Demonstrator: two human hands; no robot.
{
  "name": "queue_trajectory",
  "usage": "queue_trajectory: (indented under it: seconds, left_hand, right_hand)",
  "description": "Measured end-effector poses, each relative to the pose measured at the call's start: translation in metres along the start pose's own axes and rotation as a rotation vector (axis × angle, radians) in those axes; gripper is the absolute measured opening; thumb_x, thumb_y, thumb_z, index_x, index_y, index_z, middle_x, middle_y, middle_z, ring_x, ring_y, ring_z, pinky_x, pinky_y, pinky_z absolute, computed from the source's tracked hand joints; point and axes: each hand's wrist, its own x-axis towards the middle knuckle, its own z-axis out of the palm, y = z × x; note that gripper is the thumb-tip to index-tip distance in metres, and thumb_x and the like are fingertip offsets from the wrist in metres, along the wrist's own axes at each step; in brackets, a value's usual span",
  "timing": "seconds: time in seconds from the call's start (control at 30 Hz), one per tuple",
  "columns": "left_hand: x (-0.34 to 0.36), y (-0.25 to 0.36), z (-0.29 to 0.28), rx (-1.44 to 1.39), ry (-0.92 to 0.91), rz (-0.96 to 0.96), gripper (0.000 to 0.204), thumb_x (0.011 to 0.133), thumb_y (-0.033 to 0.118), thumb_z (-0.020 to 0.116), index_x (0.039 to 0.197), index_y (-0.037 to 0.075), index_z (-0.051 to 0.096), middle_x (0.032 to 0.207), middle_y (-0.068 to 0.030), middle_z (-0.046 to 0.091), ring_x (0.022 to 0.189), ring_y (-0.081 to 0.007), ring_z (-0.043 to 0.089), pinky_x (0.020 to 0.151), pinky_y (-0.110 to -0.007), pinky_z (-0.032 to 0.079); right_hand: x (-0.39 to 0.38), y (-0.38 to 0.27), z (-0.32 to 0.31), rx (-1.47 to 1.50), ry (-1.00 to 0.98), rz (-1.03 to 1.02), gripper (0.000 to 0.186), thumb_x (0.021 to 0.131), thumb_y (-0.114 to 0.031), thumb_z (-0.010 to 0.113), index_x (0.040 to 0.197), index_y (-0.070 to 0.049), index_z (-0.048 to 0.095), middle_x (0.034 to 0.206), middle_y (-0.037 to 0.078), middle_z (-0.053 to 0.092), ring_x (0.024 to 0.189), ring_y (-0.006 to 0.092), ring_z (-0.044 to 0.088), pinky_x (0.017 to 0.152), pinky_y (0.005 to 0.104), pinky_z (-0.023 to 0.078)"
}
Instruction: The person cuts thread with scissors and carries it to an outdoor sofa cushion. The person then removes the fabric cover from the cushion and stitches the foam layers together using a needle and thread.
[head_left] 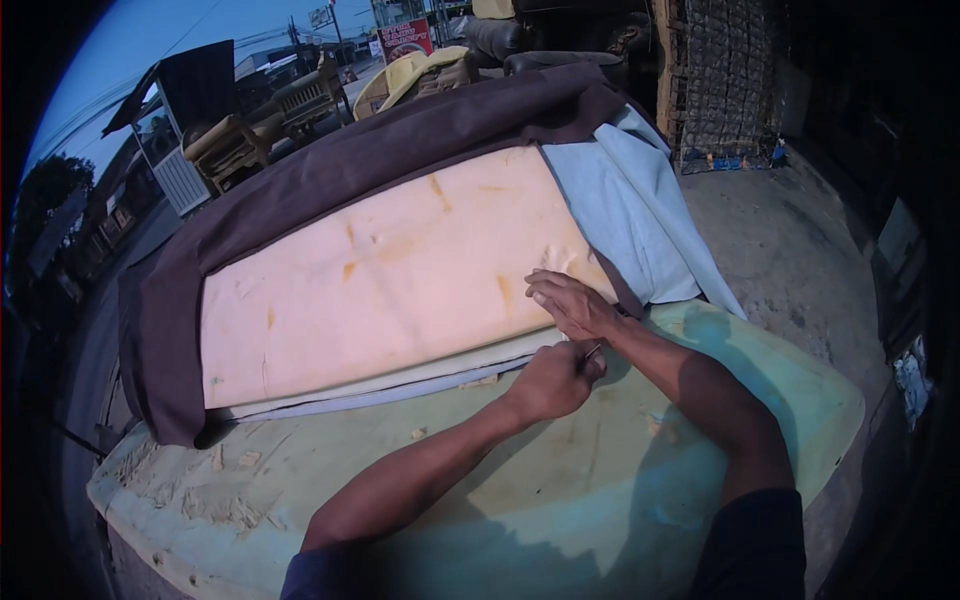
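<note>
My left hand (556, 382) is closed on a thin metal tool (594, 351); only its short tip shows, so its kind cannot be made out. It is at the near right edge of a pale pink foam pad (400, 260). My right hand (574, 302) lies on the pad's near right corner, fingers stretched out and pressing lightly. Dark brown cover fabric (380, 140) wraps round the pad's far and left sides. Pale blue lining cloth (625, 210) spreads out at the right. A whitish layer (400, 385) shows beneath the pad's near edge.
Under everything is a large, worn green foam slab (480, 500) with torn patches at its left. Concrete floor (790, 230) runs along the right. Behind stand wooden armchairs (228, 145), dark upholstered seating (560, 40) and an upright spring frame (725, 80).
</note>
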Motion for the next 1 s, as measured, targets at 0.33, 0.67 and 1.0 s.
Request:
queue_trajectory:
  seconds: [0.33,0.67,1.0]
  left_hand:
    - [0.084,-0.095,-0.033,0.649,0.33,-0.23,0.063,0.094,0.054,0.056,0.151,0.031,0.04,0.166,-0.0094,0.02,0.097,-0.0388,0.071,0.073,-0.047,0.06]
    - [0.086,-0.125,-0.028,0.741,0.374,-0.126,0.071,0.093,0.06,0.056,0.155,0.037,0.03,0.166,-0.0078,0.016,0.082,-0.0367,0.073,0.059,-0.043,0.06]
    - [0.083,-0.114,-0.04,0.689,0.243,-0.221,0.07,0.095,0.059,0.052,0.155,0.03,0.032,0.165,-0.0097,0.02,0.1,-0.0397,0.07,0.081,-0.051,0.059]
  right_hand:
    - [0.019,0.006,-0.027,-0.227,0.06,0.301,0.034,0.103,-0.03,0.046,0.104,0.001,0.06,0.094,0.022,0.067,0.091,0.0368,0.068,0.079,0.0511,0.052]
    - [0.043,-0.017,-0.063,-0.539,-0.43,0.631,0.037,0.09,-0.032,0.057,0.092,0.001,0.075,0.095,0.026,0.071,0.093,0.0412,0.069,0.085,0.0474,0.055]
    - [0.055,-0.03,-0.063,-0.462,-0.348,0.687,0.037,0.087,-0.035,0.058,0.089,-0.002,0.076,0.092,0.026,0.071,0.091,0.0424,0.07,0.085,0.0482,0.056]
